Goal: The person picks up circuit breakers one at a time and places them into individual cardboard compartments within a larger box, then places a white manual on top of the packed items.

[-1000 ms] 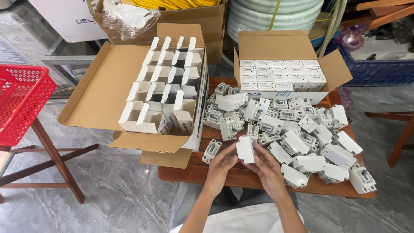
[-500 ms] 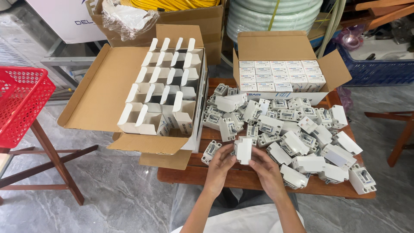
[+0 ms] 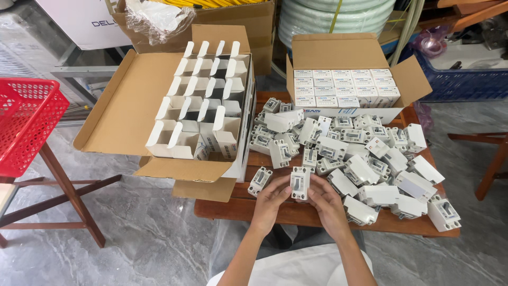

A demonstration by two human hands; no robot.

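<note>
At the desk's (image 3: 317, 214) near edge, left hand (image 3: 270, 201) and right hand (image 3: 325, 204) grasp one white breaker (image 3: 300, 182) upright between fingers, face turned up for viewing, beside the loose pile (image 3: 360, 153).

The breaker (image 3: 300, 183) held up near the table's front edge is white with a grey face, like the pile of breakers (image 3: 360, 159) to the right. The table (image 3: 275, 209) is reddish-brown wood. The two cartons (image 3: 121, 114) are plain brown cardboard; the left one holds white open packets (image 3: 203, 100). Far left sits a bright red mesh basket (image 3: 24, 124), far right a blue crate (image 3: 465, 79). The floor (image 3: 143, 233) is grey, marble-veined.
</note>
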